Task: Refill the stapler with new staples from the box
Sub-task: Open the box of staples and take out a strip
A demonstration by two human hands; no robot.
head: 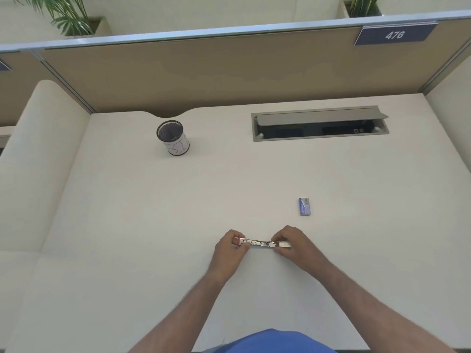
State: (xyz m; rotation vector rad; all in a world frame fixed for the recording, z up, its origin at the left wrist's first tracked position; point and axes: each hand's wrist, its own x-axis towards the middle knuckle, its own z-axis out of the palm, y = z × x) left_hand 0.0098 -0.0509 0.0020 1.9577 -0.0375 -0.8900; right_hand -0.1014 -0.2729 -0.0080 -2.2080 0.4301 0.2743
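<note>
A small metal stapler [262, 243] with a pink end lies swung open flat on the cream desk [153, 225], its silver staple channel facing up. My left hand [230, 247] pinches the pink left end. My right hand [290, 242] grips the right half, fingers curled over the metal arm. A small blue box of staples [304, 206] rests on the desk above and to the right of my hands, apart from both; I cannot tell whether it is open.
A black mesh cup [173, 137] with a white paper label stands at the back left. A grey cable hatch [319, 123] is open at the back right. A tan partition [204, 70] bounds the desk behind.
</note>
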